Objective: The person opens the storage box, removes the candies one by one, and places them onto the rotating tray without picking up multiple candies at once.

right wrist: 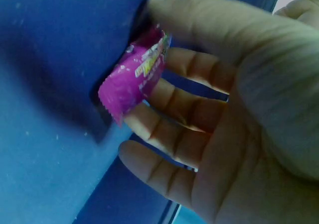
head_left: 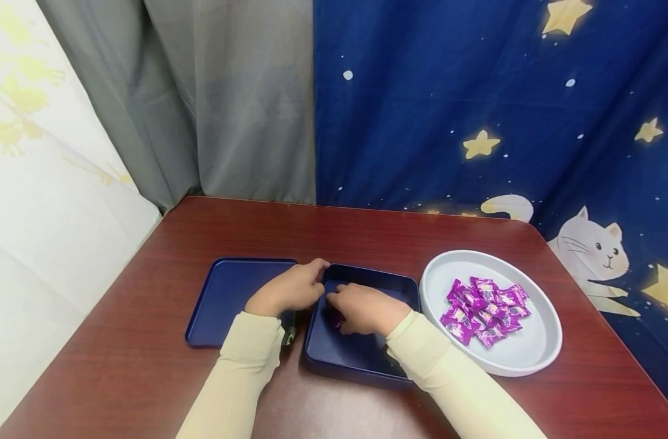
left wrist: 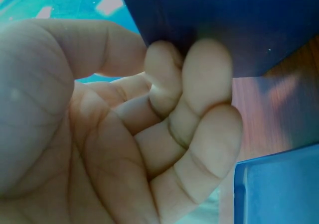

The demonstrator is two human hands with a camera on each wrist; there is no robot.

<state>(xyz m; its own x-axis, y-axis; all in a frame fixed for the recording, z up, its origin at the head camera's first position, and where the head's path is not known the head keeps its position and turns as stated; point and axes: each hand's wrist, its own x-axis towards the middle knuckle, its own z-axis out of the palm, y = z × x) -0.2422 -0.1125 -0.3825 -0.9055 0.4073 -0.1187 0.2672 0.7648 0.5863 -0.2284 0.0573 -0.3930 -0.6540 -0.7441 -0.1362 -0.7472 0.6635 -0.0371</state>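
A dark blue rectangular box [head_left: 361, 373] stands uncovered on the table. At its far left corner is my left hand [head_left: 290, 289], gripping the side wall between thumb and fingers. The left wrist view shows those curled fingertips [left wrist: 207, 74] against the box's outer side. My right hand [head_left: 369, 310] reaches down inside the box. It pinches a purple wrapped candy [right wrist: 132, 77] between thumb and fingers, close over the box floor. From the head view most of this candy is hidden by the hand.
A blue lid-like tray [head_left: 229, 302] lies flat left of the box. To the right, close beside the box, is a round white dish [head_left: 545, 341] with several purple wrapped candies [head_left: 487, 311]. Curtains hang behind the reddish-brown table [head_left: 147, 372].
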